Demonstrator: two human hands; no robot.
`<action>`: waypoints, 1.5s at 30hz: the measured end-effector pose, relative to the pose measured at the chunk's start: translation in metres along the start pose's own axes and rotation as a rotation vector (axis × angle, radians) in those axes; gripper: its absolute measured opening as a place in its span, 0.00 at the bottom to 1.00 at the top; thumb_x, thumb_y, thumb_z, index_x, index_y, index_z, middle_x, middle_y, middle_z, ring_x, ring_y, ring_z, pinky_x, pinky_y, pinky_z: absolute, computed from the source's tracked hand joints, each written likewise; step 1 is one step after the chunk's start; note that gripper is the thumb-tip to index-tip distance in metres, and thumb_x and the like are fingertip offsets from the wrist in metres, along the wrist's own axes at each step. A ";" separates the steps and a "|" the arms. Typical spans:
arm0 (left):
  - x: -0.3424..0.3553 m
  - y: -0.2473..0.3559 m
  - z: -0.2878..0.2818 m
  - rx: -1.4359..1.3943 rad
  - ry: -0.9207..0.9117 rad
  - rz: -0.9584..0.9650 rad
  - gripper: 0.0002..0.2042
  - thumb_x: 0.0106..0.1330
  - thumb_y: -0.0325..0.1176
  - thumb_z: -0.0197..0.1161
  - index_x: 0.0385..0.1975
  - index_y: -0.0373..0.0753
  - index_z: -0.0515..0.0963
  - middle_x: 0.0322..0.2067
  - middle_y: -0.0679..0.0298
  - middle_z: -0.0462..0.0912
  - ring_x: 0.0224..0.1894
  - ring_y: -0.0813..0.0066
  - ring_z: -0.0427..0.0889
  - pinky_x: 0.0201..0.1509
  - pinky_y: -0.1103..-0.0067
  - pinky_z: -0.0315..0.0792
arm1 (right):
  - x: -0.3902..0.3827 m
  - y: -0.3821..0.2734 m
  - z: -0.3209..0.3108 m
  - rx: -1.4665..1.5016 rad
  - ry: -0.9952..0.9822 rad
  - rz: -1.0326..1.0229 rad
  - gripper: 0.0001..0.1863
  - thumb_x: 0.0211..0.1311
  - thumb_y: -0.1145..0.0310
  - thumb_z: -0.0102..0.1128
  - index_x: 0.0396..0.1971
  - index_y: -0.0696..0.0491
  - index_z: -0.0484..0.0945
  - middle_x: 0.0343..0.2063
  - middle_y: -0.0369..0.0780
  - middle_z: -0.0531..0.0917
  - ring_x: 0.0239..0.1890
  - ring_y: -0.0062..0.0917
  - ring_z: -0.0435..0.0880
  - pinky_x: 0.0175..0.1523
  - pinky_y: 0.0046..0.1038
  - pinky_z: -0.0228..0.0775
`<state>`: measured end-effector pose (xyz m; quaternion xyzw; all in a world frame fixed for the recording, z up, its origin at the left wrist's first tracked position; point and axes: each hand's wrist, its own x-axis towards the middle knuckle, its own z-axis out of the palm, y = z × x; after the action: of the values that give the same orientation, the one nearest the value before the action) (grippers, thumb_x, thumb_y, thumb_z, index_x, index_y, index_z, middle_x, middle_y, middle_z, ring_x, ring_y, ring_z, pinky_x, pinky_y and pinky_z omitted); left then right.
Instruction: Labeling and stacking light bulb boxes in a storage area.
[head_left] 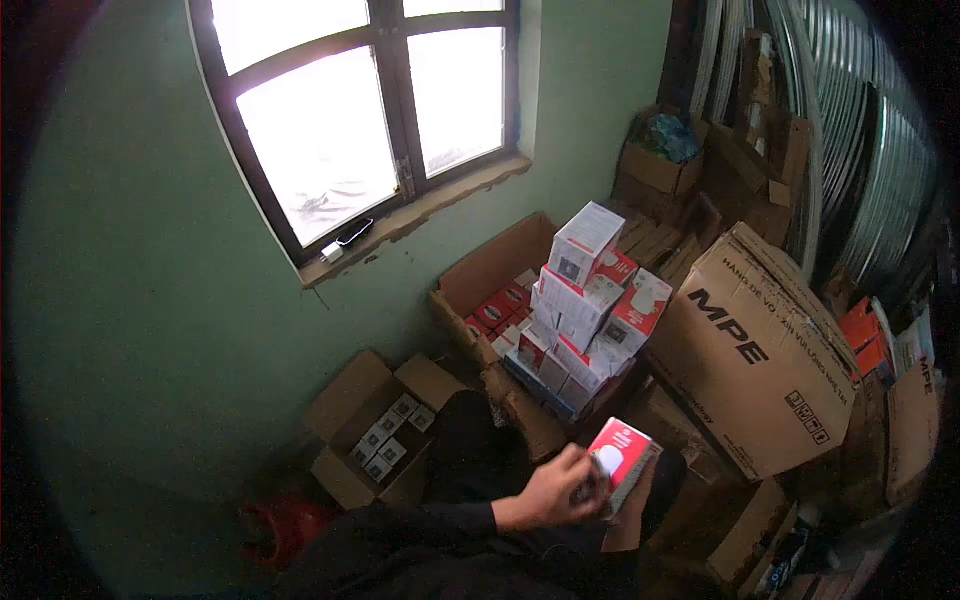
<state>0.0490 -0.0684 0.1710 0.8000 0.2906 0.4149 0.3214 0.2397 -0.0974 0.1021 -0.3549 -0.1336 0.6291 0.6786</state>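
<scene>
Low in front of me I hold a red and white light bulb box, tilted, with a white bulb pictured on its face. My right hand grips it from below and along its right side. Across its lower left side lies my left hand, fingers curled; something small and dark shows at these fingers, too unclear to name. Just beyond, similar red and white boxes are stacked in an uneven pile on an open carton, with more boxes lying inside it.
To the left, an open carton holds several small white boxes. A red plastic object sits near it. A large closed brown carton leans at the right. Metal strips stand behind it. A charger lies on the window sill.
</scene>
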 end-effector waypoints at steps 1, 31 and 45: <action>-0.005 0.004 0.006 -0.029 -0.038 -0.022 0.17 0.59 0.33 0.78 0.42 0.40 0.77 0.47 0.53 0.76 0.49 0.52 0.84 0.52 0.65 0.81 | 0.002 -0.004 -0.006 0.052 0.062 -0.009 0.43 0.78 0.28 0.35 0.69 0.52 0.70 0.59 0.44 0.81 0.59 0.36 0.83 0.63 0.43 0.77; 0.071 -0.034 -0.002 0.167 -0.233 -0.283 0.19 0.74 0.45 0.65 0.48 0.34 0.73 0.44 0.48 0.74 0.43 0.41 0.81 0.45 0.58 0.77 | -0.047 -0.008 0.032 -1.389 -0.052 -0.762 0.53 0.43 0.45 0.87 0.65 0.59 0.71 0.55 0.51 0.78 0.57 0.48 0.80 0.61 0.46 0.75; 0.033 -0.084 -0.001 -0.024 -0.064 -0.352 0.18 0.75 0.45 0.65 0.50 0.35 0.77 0.47 0.51 0.74 0.48 0.49 0.81 0.51 0.63 0.78 | -0.047 0.004 0.038 -1.510 -0.141 -0.629 0.56 0.40 0.42 0.89 0.65 0.57 0.70 0.56 0.49 0.75 0.58 0.46 0.79 0.61 0.48 0.75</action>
<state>0.0476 0.0083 0.1235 0.7457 0.4109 0.3301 0.4076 0.2052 -0.1302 0.1390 -0.6217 -0.6565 0.1709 0.3914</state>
